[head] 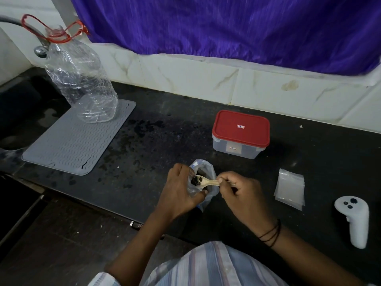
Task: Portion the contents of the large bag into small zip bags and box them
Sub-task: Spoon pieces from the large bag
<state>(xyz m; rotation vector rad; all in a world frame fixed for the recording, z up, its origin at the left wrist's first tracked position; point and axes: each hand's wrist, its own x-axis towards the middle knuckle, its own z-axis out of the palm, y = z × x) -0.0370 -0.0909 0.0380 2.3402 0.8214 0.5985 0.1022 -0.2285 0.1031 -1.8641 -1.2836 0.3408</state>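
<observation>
Striped shirt cloth (208, 265) fills the bottom edge, and both my forearms reach over the table's (165, 129) front edge. Left hand (178, 189) grips the mouth of the large bag (206, 182), fingers curled round its rim, near that edge. Right hand (241, 194) pinches a wooden spoon (206, 181) holding dark bits inside the bag. Small zip bags (289, 188) lie right; beyond, bare table reaches the red-lidded box (240, 134), its label too small to read.

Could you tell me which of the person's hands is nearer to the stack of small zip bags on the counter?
Right. The right hand holds the spoon just beside the small zip bags; the left hand grips the large bag farther away.
</observation>
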